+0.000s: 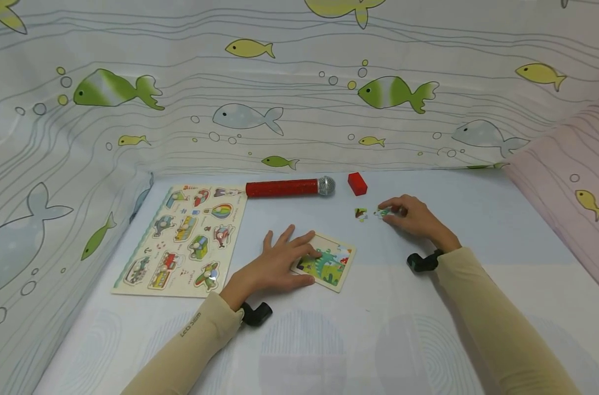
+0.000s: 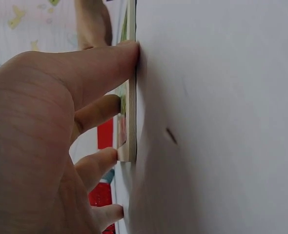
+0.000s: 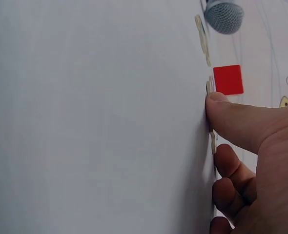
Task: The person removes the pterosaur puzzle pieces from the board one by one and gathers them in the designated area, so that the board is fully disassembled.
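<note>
My left hand [image 1: 280,266] lies over the left side of a small wooden jigsaw puzzle [image 1: 333,269] with a green dinosaur picture. Its fingers are spread, with the thumb at the near edge of the puzzle's frame [image 2: 132,112]. Part of the picture is hidden beneath that hand. Farther right, my right hand [image 1: 412,218] pinches a small jigsaw piece [image 1: 380,213] low on the table, thumb on its near side [image 3: 213,141]. A second loose piece [image 1: 361,214] lies flat just left of it, also seen edge-on in the right wrist view.
A larger board puzzle [image 1: 181,247] with vehicle shapes lies at the left. Behind the hands are a red microphone [image 1: 289,188] with a silver head and a red block [image 1: 357,184]. A fish-patterned cloth [image 1: 299,82] rises along the back and sides.
</note>
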Demonstrator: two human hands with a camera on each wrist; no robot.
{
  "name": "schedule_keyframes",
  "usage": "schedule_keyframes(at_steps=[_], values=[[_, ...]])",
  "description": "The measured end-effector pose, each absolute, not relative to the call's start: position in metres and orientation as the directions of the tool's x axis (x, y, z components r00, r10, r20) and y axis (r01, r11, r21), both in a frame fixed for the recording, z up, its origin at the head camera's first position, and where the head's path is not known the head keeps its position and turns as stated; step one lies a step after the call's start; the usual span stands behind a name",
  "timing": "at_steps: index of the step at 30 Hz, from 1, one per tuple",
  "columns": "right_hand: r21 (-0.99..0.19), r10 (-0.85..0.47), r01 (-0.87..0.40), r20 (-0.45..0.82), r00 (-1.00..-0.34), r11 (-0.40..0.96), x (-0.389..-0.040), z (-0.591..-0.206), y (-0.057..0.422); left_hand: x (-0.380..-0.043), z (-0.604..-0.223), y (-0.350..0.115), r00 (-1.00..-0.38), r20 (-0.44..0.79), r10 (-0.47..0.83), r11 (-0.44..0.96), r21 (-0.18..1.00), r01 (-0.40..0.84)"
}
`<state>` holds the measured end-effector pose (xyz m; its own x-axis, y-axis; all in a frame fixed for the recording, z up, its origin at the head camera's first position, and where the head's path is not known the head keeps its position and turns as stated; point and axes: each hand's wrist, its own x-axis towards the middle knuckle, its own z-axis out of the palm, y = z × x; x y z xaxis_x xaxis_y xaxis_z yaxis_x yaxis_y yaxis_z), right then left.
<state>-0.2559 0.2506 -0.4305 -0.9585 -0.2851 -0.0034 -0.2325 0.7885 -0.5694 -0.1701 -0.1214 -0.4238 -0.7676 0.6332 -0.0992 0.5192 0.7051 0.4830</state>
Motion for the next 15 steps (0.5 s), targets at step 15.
schedule_keyframes(at_steps=[15], values=[[-0.662,-0.210,-0.159,0.003,-0.978,0.733,-0.2503,-0.4313,0.2537,-0.1700,-0.4227,-0.1224,-0.763,-0.109,0.637,0.708,0.475,0.523]])
